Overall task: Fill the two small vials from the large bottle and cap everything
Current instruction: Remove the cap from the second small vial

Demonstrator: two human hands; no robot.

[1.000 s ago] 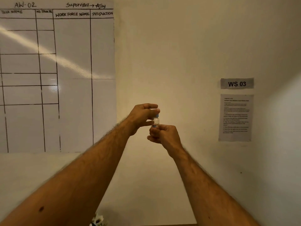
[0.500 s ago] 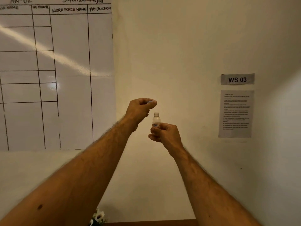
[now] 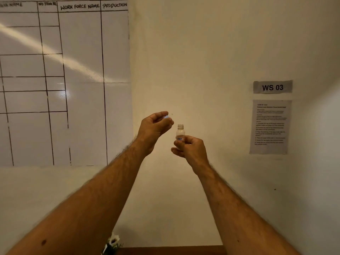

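A small clear vial (image 3: 180, 132) with a red-and-blue label stands upright in my right hand (image 3: 191, 149), which grips its lower half; its threaded neck is bare and uncapped. My left hand (image 3: 153, 128) is raised just left of the vial, a little higher, fingers pinched around a small pale blue cap (image 3: 166, 117). The cap sits apart from the vial's mouth. Both hands are held up in front of a cream wall. The large bottle and the other vial are out of view.
A whiteboard (image 3: 64, 80) with a ruled table covers the wall on the left. A "WS 03" sign (image 3: 272, 87) and a printed sheet (image 3: 270, 127) hang on the right. A wooden table edge (image 3: 174, 250) and a small white flower (image 3: 113, 242) show at the bottom.
My left hand, which was on the vial's cap a second ago, has lifted away up and to the left with the cap. The vial's neck now stands bare.
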